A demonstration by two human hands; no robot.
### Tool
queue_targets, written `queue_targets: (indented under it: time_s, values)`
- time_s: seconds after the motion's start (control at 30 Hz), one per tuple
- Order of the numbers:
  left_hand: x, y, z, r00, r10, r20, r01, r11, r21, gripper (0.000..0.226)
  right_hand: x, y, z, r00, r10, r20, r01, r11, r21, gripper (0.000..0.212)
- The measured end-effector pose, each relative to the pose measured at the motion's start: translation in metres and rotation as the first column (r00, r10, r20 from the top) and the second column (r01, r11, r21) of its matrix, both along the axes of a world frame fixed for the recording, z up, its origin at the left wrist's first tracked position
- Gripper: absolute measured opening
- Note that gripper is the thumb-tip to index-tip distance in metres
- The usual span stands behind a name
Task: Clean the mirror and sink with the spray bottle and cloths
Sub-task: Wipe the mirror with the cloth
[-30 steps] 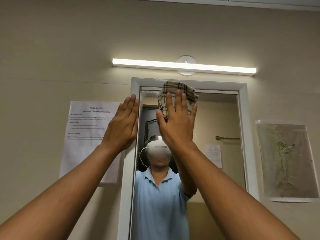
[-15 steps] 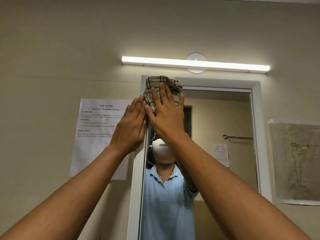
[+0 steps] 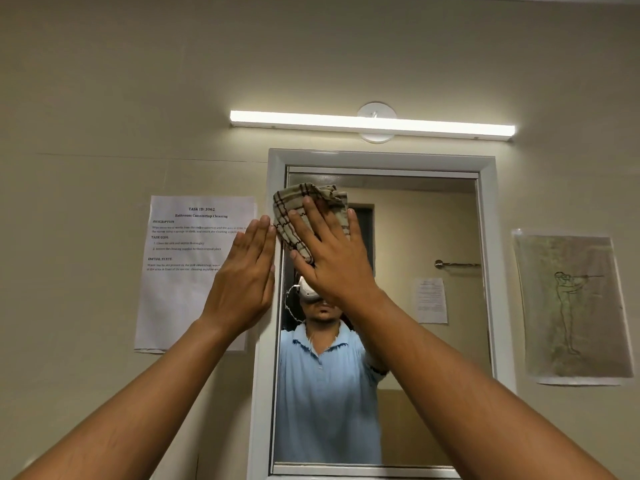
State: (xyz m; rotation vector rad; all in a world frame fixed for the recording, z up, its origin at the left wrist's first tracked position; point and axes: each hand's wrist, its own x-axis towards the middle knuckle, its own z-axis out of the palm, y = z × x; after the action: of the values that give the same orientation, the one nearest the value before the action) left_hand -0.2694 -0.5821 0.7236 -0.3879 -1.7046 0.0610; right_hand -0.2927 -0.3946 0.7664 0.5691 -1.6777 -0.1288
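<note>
A tall mirror [image 3: 415, 237] in a white frame [image 3: 381, 157] hangs on the beige wall. My right hand [image 3: 332, 261] lies flat on a checked beige cloth [image 3: 294, 216] and presses it against the glass near the mirror's upper left corner. My left hand [image 3: 246, 285] rests flat, fingers together, on the wall and the frame's left edge, holding nothing. A person in a light blue shirt shows in the reflection. The sink and the spray bottle are out of view.
A lit tube lamp [image 3: 372, 123] runs above the mirror. A printed task sheet [image 3: 187, 265] is taped to the wall on the left, a drawing of a figure [image 3: 571, 306] on the right. The reflection shows a towel rail [image 3: 457, 264].
My right hand has slid the cloth from the top middle of the glass to the upper left corner, then a little down. My left hand stays against the frame's left edge.
</note>
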Motion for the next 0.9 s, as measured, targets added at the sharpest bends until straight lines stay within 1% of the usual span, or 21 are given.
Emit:
queue_targets:
  time_s: [0.07, 0.13, 0.3, 0.47, 0.57, 0.63, 0.77, 0.83, 0.9]
  values:
    - [0.001, 0.003, -0.002, 1.0, -0.003, 0.009, 0.003, 1.0, 0.017, 0.062, 0.0, 0.008, 0.007, 1.0, -0.025, 0.001, 0.025, 1.0, 0.008, 0.066]
    - [0.001, 0.006, -0.004, 1.0, -0.008, 0.015, 0.008, 1.0, 0.027, 0.063, 0.0, 0.017, 0.011, 0.999, -0.043, 0.01, 0.043, 0.999, -0.023, 0.066]
    - [-0.001, 0.007, -0.01, 1.0, -0.01, 0.021, 0.009, 0.999, 0.038, 0.066, 0.001, 0.067, 0.007, 0.997, -0.069, 0.039, 0.075, 0.976, -0.205, 0.066]
    - [-0.003, 0.009, -0.011, 1.0, -0.014, 0.021, 0.013, 0.999, 0.045, 0.065, -0.001, 0.148, -0.014, 0.995, -0.067, 0.07, 0.091, 0.901, -0.425, 0.067]
    - [-0.003, 0.009, -0.012, 0.999, -0.033, 0.02, 0.032, 0.998, 0.048, 0.065, -0.001, 0.173, -0.031, 0.99, -0.108, 0.089, 0.138, 0.87, -0.473, 0.066]
    - [-0.003, 0.01, -0.013, 0.999, -0.048, 0.02, 0.047, 0.997, 0.053, 0.066, 0.002, 0.171, -0.041, 0.987, -0.114, 0.114, 0.157, 0.846, -0.51, 0.068]
    - [-0.002, 0.009, -0.014, 0.998, -0.062, 0.029, 0.06, 0.996, 0.068, 0.066, 0.004, 0.138, -0.058, 0.988, -0.053, 0.142, 0.133, 0.756, -0.641, 0.076]
    - [-0.002, 0.008, -0.014, 0.997, -0.063, 0.034, 0.06, 0.996, 0.063, 0.065, 0.002, 0.122, -0.061, 0.989, -0.043, 0.139, 0.127, 0.727, -0.675, 0.07]
    - [-0.001, 0.007, -0.014, 0.997, -0.061, 0.039, 0.059, 0.997, 0.057, 0.066, 0.002, 0.104, -0.058, 0.991, -0.023, 0.135, 0.109, 0.729, -0.675, 0.065]
